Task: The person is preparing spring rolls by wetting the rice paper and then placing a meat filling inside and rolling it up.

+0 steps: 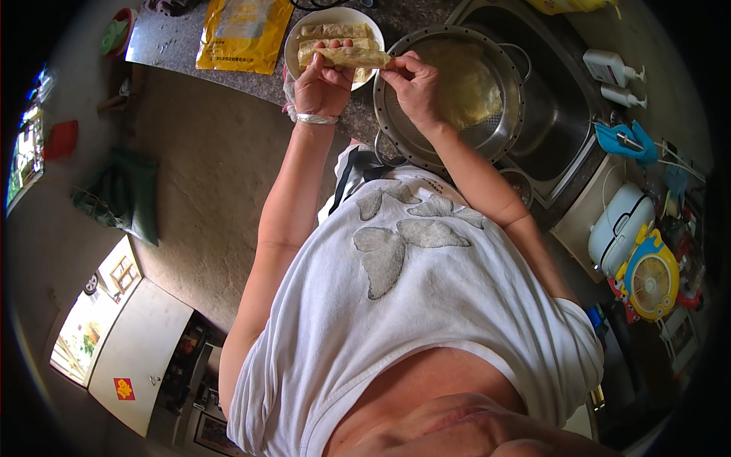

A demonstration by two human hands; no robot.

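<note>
A pale yellow rolled wrapper (348, 57), possibly bean-curd skin, lies across the fingers of my left hand (324, 88) with the palm turned up. My right hand (414, 85) pinches its right end between thumb and fingers. Under the left hand stands a white bowl (290, 48) with several similar rolls (336, 31) in it, partly covered by the hand. Below the right forearm sits a round stainless-steel pan (394, 123) with holes around its rim and two loop handles. A thin, wet-looking yellow sheet (471, 103) lies in the pan.
A yellow packet (244, 40) bearing writing lies on the speckled counter (268, 88). The pan overlaps a steel sink (562, 114). Pump bottles (608, 67), a blue cloth (628, 145) and a yellow-blue toy-like fan (651, 280) are to the right. A small bowl (517, 185) sits by the pan.
</note>
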